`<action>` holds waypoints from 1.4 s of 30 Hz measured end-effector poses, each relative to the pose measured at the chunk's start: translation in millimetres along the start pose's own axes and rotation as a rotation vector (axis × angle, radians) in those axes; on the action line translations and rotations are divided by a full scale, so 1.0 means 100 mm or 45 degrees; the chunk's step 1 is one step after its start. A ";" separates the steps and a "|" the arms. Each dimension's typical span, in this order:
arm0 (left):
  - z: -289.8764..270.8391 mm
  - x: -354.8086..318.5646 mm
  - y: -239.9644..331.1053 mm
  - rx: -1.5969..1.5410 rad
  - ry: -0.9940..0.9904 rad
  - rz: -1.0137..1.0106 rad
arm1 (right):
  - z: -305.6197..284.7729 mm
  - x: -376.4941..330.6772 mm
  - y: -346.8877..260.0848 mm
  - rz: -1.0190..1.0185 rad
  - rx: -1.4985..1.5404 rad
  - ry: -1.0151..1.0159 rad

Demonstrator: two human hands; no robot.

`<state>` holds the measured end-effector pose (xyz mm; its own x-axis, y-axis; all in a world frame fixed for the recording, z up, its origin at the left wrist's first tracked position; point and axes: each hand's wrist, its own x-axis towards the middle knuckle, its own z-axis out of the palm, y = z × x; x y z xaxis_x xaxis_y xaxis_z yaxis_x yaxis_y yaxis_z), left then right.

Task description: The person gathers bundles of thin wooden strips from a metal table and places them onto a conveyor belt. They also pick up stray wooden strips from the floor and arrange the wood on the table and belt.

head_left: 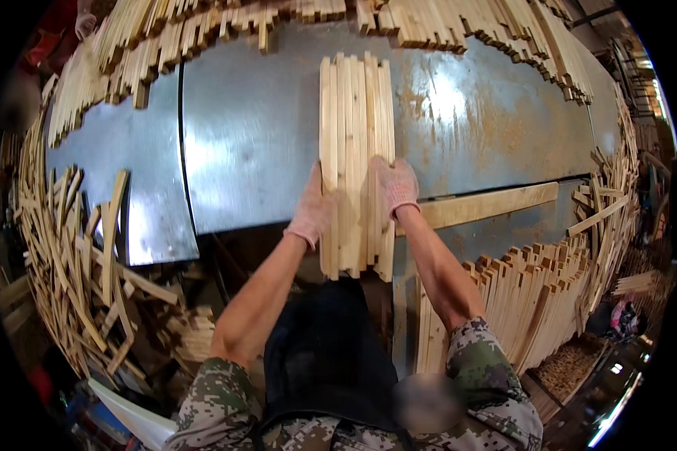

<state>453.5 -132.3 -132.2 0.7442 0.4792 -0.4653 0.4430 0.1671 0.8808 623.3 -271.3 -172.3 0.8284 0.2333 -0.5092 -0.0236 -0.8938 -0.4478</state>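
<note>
A bundle of pale wooden strips lies lengthwise before me, its near end jutting past the front edge of the metal table. Several strips sit side by side, their far ends slightly uneven. My left hand, in a pinkish knit glove, presses against the bundle's left side. On the opposite side my right hand, gloved alike, grips the strips with its fingers over the top right edge. Between them the two hands squeeze the bundle together. The undersides of the strips are hidden.
Long rows of stacked strips line the table's far side. Loose, tangled offcuts heap up at the left. A wooden board lies right of my right hand, with upright strips stacked nearer. Another person's gloved hand shows at the upper left.
</note>
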 end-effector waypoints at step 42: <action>-1.06 -9.90 -2.72 -0.873 2.172 0.191 | 2.97 -9.56 -0.20 -2.142 -0.866 -1.083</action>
<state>-456.7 -560.7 97.8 -0.6934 0.6952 -0.1897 -0.1528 0.1155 0.9815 -334.2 -362.3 105.2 -0.6412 0.7408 -0.2003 0.6938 0.4481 -0.5637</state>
